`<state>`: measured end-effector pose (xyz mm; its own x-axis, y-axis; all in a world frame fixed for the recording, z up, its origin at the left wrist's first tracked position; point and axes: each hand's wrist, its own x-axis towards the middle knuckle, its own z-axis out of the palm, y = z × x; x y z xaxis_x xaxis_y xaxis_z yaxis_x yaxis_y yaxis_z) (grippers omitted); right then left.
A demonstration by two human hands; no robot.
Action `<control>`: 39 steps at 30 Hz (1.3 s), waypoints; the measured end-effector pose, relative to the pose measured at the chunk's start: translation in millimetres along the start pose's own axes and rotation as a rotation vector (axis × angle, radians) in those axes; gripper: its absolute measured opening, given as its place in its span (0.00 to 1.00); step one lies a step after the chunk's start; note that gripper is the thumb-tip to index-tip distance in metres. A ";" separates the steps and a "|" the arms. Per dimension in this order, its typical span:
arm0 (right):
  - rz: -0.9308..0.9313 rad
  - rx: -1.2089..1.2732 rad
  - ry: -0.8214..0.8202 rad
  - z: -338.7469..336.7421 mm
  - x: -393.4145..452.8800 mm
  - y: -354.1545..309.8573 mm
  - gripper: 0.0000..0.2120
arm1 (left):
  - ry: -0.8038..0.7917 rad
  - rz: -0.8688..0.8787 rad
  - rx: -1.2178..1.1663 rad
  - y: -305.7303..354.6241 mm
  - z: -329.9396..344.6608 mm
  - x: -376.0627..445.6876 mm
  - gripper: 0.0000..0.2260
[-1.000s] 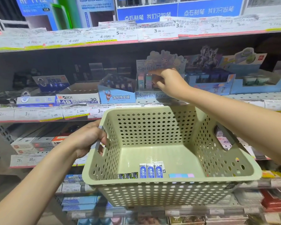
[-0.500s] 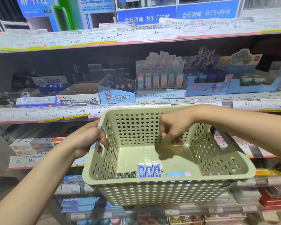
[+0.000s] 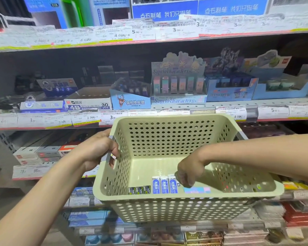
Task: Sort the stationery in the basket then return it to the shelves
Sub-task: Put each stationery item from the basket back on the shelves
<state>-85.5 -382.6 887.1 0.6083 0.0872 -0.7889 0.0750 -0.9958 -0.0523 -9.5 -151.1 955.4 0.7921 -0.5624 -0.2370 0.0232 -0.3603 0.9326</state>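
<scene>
A pale green perforated basket [image 3: 167,208] is held up in front of the shelves. My left hand [image 3: 96,150] grips its left handle. Along the near wall inside lie three blue-and-white erasers [image 3: 164,185], three small dark packs [image 3: 139,190] to their left, and a pastel pink-and-blue strip [image 3: 196,189] to their right. My right hand [image 3: 189,172] is down inside the basket, fingers curled and pointing down just above the rightmost blue eraser; I see nothing held in it.
Store shelves fill the background. The middle shelf carries a Sanrio display box [image 3: 178,86], a blue roller-eraser box [image 3: 130,100], an open 4B eraser carton [image 3: 89,102] and blue boxes [image 3: 229,87] further right. Price tags line the shelf edges [image 3: 238,110].
My right hand left the Sanrio display on the shelf, came down into the basket and now hovers over the blue erasers. The left hand has kept its grip on the handle.
</scene>
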 end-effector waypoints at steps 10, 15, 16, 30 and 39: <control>-0.026 0.038 0.041 1.5 -2.4 -5.6 0.13 | 0.002 0.006 0.015 -0.1 -1.4 -1.7 0.20; -0.029 0.126 0.089 1.5 -2.2 -5.5 0.09 | -0.008 -0.001 0.015 1.2 -1.8 -1.6 0.20; -0.035 0.136 0.106 1.6 -1.7 -5.3 0.09 | -0.007 0.000 0.014 1.5 -1.7 -1.5 0.20; -0.158 0.231 0.260 -22.5 -33.8 -9.6 0.09 | -0.018 -0.016 0.009 2.1 -2.4 0.5 0.18; -0.353 0.640 0.589 -59.8 -85.2 15.7 0.08 | -0.010 -0.014 -0.022 3.4 -4.7 0.4 0.19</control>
<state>-88.8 -404.1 990.1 0.9484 0.2131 -0.2349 -0.0103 -0.7195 -0.6944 -6.2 -149.0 959.8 0.7857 -0.5648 -0.2524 0.0475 -0.3518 0.9349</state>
